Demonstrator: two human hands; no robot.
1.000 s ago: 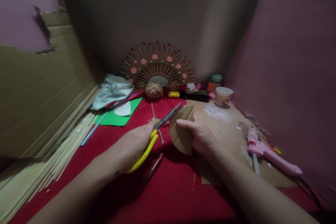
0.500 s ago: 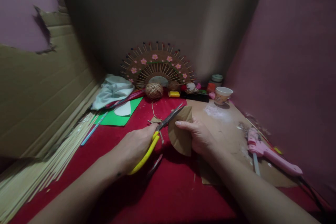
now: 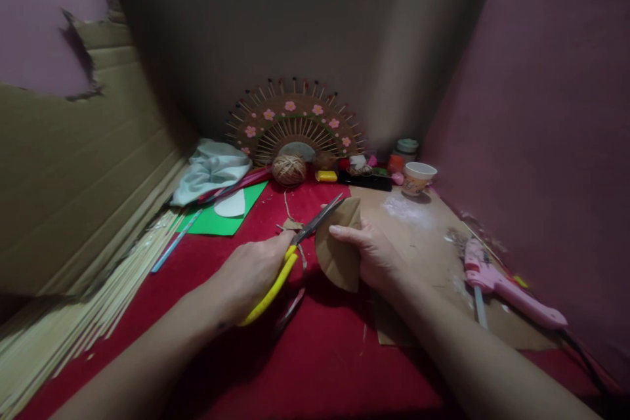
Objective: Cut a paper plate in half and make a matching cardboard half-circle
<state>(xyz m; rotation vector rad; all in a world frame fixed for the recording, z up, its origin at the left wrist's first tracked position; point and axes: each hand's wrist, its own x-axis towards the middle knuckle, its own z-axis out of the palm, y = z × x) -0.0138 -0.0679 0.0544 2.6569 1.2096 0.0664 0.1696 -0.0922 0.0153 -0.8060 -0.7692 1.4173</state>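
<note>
My left hand [image 3: 258, 270] grips a pair of scissors [image 3: 275, 285] with yellow handles. Their metal blades point up and to the right and meet the upper left edge of a brown half-round cardboard piece [image 3: 337, 252]. That piece is pinched in my right hand [image 3: 377, 252], its thumb lying on the face turned to me and the other fingers mostly hidden behind. A narrow cardboard strip [image 3: 295, 305] hangs below the blades. Behind the scissors a small cardboard scrap [image 3: 292, 224] lies on the red cloth [image 3: 315, 367].
A decorated stick fan [image 3: 290, 107] stands at the back, behind a twine ball [image 3: 289, 170]. Thin sticks [image 3: 108, 289] and green paper [image 3: 211, 224] lie left. A pink glue gun [image 3: 512, 292] and paper cup [image 3: 418, 178] rest right, around a cardboard sheet [image 3: 423, 249].
</note>
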